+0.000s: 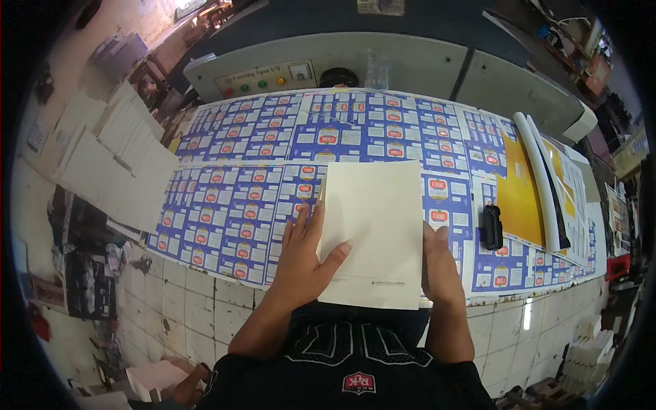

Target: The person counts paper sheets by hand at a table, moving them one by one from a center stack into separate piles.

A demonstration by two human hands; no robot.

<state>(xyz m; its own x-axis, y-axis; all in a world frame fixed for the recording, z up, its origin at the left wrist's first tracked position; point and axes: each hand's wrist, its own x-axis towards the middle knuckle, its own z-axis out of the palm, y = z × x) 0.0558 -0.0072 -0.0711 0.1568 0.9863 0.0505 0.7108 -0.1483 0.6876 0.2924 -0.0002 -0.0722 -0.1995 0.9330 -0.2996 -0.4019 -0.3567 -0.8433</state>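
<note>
Cream paper sheets (pixel 374 232), held together upright in front of my body, show small dark print near the lower edge. At their left side more than one edge shows. My left hand (pixel 301 256) grips this side, thumb lying across the front and fingers along the edge. On the opposite side my right hand (pixel 441 266) holds the right edge, with its fingers partly hidden behind the paper. Underneath, large blue printed sheets (pixel 239 178) with repeated red-and-white labels cover the table.
A black oblong case (pixel 491 227) lies to the right, beside a yellow sheet (pixel 519 195) and a white paper roll (pixel 540 181). At the back stand a clear plastic container (pixel 377 70) and a grey machine panel (pixel 410 58) with coloured buttons. White paper stacks (pixel 113 164) are at the left.
</note>
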